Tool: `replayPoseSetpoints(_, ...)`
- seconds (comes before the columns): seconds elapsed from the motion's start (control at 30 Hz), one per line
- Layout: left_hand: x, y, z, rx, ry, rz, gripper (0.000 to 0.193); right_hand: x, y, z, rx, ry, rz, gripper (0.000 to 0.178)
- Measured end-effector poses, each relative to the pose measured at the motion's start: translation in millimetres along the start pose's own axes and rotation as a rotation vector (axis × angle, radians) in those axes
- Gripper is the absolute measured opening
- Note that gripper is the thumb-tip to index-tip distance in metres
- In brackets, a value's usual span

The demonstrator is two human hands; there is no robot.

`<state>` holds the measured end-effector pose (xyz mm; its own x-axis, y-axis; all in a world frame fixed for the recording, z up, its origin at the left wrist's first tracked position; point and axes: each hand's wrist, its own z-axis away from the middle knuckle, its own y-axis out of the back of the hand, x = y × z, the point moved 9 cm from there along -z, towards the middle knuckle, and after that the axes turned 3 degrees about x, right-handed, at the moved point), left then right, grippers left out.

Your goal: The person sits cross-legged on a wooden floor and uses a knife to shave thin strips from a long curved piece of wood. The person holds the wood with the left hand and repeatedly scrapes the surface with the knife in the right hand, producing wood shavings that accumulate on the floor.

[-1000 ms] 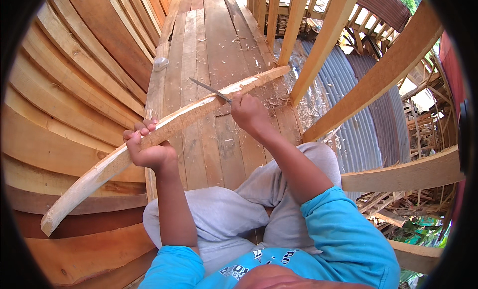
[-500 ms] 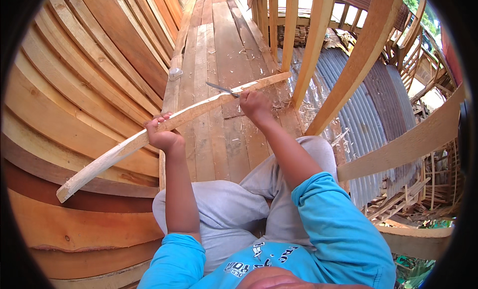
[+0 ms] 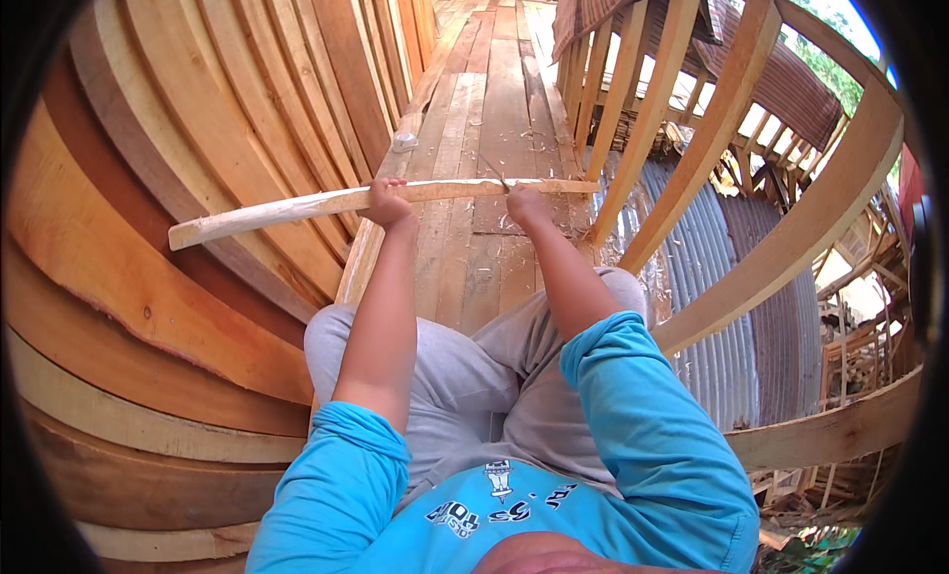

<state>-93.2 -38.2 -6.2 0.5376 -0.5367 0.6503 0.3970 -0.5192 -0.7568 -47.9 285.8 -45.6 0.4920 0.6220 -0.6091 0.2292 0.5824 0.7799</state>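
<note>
Wood strip [image 3: 445, 190], long, pale and slightly bowed, held crosswise above the plank floor [image 3: 465, 109]: its left end projects past the floor's left edge, in front of the leaning boards [image 3: 247, 109], and its right end lies by the floor's right edge, near the railing slats [image 3: 712, 119]; whether it touches one cannot be told. Your left hand [image 3: 390, 203] is curled round the strip at about its middle, fingertips over the upper side, presumably to steady the length against the blade. Your right hand [image 3: 527, 204] is closed in a fist about the knife [image 3: 493, 172], whose handle it hides; the thin blade slants up and leftward across the strip, an angle that seems to let its edge bear on the wood. Both arms reach beyond your crossed legs [image 3: 445, 361], probably to hold the blade well away from the knees. At the floor's left edge, beyond the strip, sits a small whitish object [image 3: 404, 141]; corrugated metal sheets [image 3: 692, 243] lie outside the right edge.
</note>
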Motion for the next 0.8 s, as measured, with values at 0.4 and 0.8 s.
replayPoseSetpoints(0.4, 18.3, -4.3, 7.3, 0.097, 0.074, 0.065, 0.011, -20.1, -7.0, -22.5, 0.023, 0.212, 0.123, 0.063)
replayPoseSetpoints(0.8, -7.1, -2.4, 5.0, -0.171, 0.165, 0.141, 0.016, 15.9, -22.7, -12.4, -0.489, 0.155, -0.485, 0.043)
